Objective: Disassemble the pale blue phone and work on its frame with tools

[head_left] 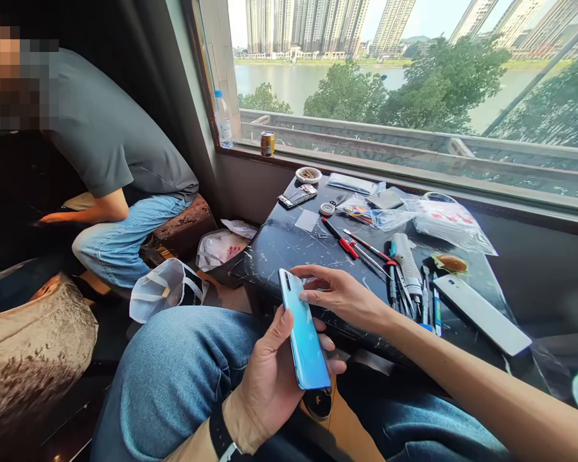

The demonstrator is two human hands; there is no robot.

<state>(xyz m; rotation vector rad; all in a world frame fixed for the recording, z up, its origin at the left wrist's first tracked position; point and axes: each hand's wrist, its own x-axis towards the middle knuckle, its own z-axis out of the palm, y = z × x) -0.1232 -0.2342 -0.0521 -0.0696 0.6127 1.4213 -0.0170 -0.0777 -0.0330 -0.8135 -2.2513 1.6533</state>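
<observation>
Left hand (270, 375) clasps one blue phone (307, 340); right hand (334, 292) touches it, pinch unclear. One can (268, 144), one bottle (224, 123) stand beyond.

The glossy phone (309, 343) shows its back, pale blue deepening toward the lower end, with camera lenses (286, 282) near an upper corner. It leans between the left thumb (278, 328) and left fingers (337, 366), its upper part by the right fingers (314, 296).

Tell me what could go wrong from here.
The blue phone might slip from the left hand and drop to the floor. The white phone, lying near the table's edge, could be knocked by the right forearm. Small dark pieces on the table might get lost.
</observation>
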